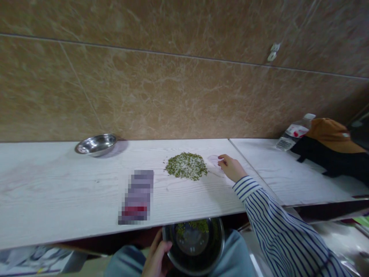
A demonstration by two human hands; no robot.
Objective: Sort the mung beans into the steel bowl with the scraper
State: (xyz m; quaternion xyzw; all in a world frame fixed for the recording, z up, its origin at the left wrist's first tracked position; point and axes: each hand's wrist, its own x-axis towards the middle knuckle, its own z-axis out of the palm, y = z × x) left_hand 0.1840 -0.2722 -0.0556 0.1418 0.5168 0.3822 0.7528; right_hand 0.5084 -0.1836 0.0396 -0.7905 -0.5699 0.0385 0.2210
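Observation:
My left hand (158, 256) grips the left rim of a steel bowl (220, 250) held at my lap, just below the table's front edge. Green beans (198, 226) lie inside that bowl, toward its far side. On the white tabletop is a loose, flat pile of green beans mixed with white grains (186, 166). To the right of the pile, my right hand (232, 167) has its fingers pinched at the edge of a thin, clear, round piece (212, 158), which looks like plastic. Its exact kind is hard to make out.
A shallow steel dish (97, 144) stands by the wall at left. A pixelated flat object (137, 197) lies near the front edge. At right are a plastic bottle (295, 132), a brown cap (334, 132) and dark cloth (331, 157). A tiled wall (173, 92) rises behind.

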